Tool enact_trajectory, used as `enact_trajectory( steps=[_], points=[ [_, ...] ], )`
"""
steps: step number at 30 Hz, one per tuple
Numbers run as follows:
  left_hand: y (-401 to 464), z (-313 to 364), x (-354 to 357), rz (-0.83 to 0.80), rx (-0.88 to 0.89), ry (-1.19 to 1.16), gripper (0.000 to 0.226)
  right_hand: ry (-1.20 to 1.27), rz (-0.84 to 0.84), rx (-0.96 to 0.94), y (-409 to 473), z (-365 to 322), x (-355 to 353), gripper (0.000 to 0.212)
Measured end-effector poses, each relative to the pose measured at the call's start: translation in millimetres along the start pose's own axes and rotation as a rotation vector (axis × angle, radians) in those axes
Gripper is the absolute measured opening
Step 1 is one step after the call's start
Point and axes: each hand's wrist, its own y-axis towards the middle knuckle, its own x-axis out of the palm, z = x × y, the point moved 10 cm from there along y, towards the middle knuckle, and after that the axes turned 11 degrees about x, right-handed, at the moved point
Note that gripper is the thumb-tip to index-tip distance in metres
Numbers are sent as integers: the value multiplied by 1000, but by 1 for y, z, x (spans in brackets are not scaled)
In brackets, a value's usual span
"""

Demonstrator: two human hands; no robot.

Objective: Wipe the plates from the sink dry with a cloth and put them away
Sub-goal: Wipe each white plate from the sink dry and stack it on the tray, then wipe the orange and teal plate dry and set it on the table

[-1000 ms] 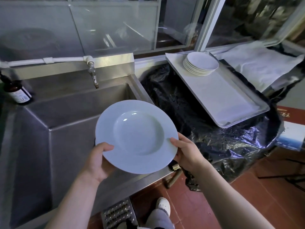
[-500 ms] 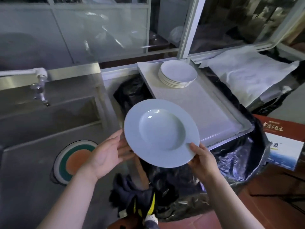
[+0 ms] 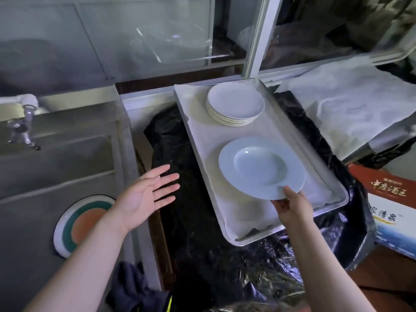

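Right hand (image 3: 290,208) pinches the near rim of a pale blue, wide-rimmed deep ceramic plate (image 3: 261,168), over the paper-lined metal tray (image 3: 335,188); contact with the lining cannot be told. Left hand (image 3: 144,194) hovers palm-up, fingers straight and spread, holding nothing. In the steel sink (image 3: 56,158), a round plate with green ring and orange centre (image 3: 78,224). Stack of white plates (image 3: 235,106) at the tray's far end. Red-and-white carton (image 3: 391,199) at right, Chinese print blurred.

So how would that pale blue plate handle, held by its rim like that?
The pale blue plate looks glazed, so probably rigid, slick and breakable. The right hand pinches only its near rim, so it could tilt. The broad, shallow shape should sit steadily on the tray.
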Motion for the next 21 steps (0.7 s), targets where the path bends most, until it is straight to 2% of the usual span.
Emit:
enact_trajectory(
  steps=[5, 7, 11, 15, 17, 21],
  points=[
    [3, 2, -8, 53, 35, 68, 43, 27, 15, 36, 17, 4, 11, 27],
    [4, 6, -10, 68, 74, 243, 34, 38, 20, 55, 20, 7, 16, 31],
    [4, 9, -7, 75, 102, 601, 33, 12, 40, 88, 24, 15, 22, 42],
    [7, 4, 0, -24, 129, 872, 40, 1, 97, 161, 22, 25, 17, 43],
    [8, -2, 0, -71, 135, 1012, 46, 5, 102, 169, 17, 25, 19, 39],
    [4, -21, -8, -191, 106, 1241, 54, -108, 109, 235, 1, 42, 20, 15]
  ],
)
